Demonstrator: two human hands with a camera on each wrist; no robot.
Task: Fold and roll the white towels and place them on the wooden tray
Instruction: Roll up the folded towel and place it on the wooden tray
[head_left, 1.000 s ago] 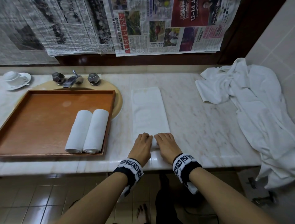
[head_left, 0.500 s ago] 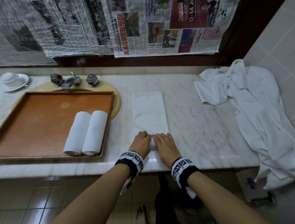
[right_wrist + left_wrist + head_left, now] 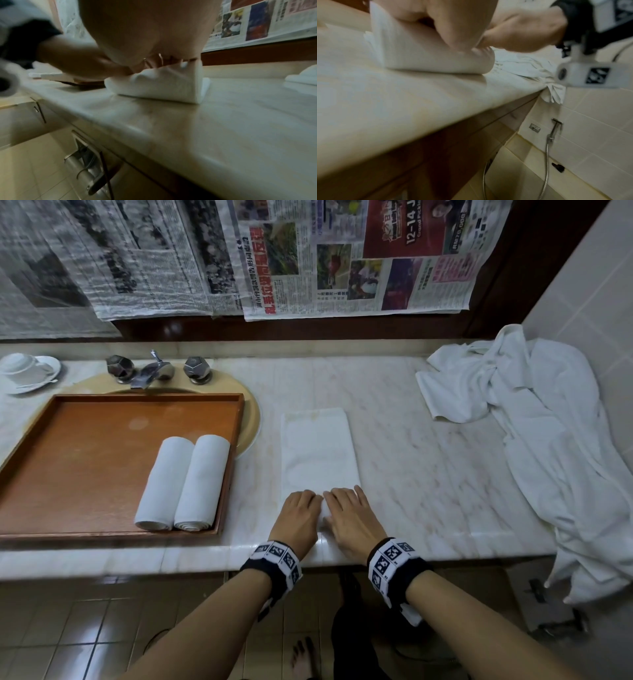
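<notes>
A folded white towel (image 3: 318,450) lies as a long strip on the marble counter, right of the wooden tray (image 3: 85,460). Its near end is rolled up (image 3: 428,59) (image 3: 163,86). My left hand (image 3: 301,508) and right hand (image 3: 349,508) sit side by side on that roll, fingers curved over its top and thumbs behind it. The roll is mostly hidden under both hands in the head view. Two rolled white towels (image 3: 164,481) (image 3: 202,481) lie side by side at the tray's near right corner.
A heap of loose white towels (image 3: 548,422) covers the counter's right end and hangs over its edge. The tray sits over the sink below the faucet (image 3: 150,371). A cup and saucer (image 3: 24,369) stand at the far left. Newspaper covers the wall behind.
Both hands have moved away from the counter's front edge, rolling the towel's near end forward. The flat part of the strip is shorter.
</notes>
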